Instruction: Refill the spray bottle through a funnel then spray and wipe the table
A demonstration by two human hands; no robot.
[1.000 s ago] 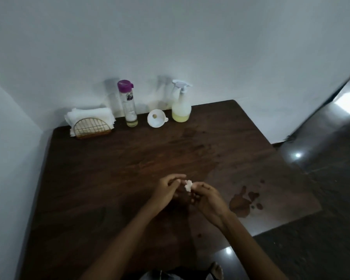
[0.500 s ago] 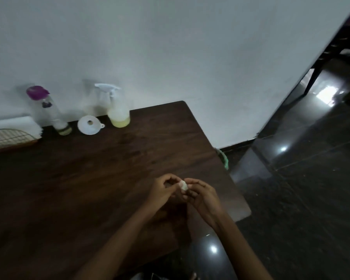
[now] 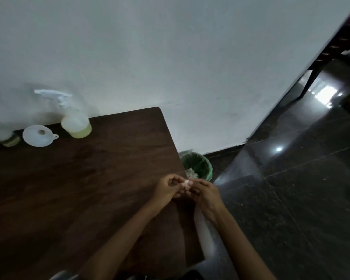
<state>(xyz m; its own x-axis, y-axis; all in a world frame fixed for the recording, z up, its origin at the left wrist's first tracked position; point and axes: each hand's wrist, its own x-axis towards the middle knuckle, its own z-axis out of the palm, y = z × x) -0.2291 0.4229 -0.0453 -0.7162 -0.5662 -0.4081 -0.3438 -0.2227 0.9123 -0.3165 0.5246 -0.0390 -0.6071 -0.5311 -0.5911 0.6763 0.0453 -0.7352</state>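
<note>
Both my hands meet over the right edge of the dark wooden table (image 3: 79,188). My left hand (image 3: 168,188) and my right hand (image 3: 204,193) pinch a small crumpled white tissue wad (image 3: 186,183) between their fingertips. At the back of the table against the wall stands the white spray bottle (image 3: 74,118) with pale yellow liquid in its base. A white funnel (image 3: 38,136) lies beside it to the left. The base of a clear refill bottle (image 3: 7,137) shows at the left frame edge.
A green-lined waste bin (image 3: 198,165) with white scraps inside stands on the floor just past the table's right edge, close to my hands. Dark glossy floor tiles (image 3: 291,199) spread to the right. A white wall (image 3: 170,57) backs the table.
My view has swung to the right, so the napkin holder has left the frame and the waste bin has come in. My hands still hold the tissue wad, now at the table's right edge.
</note>
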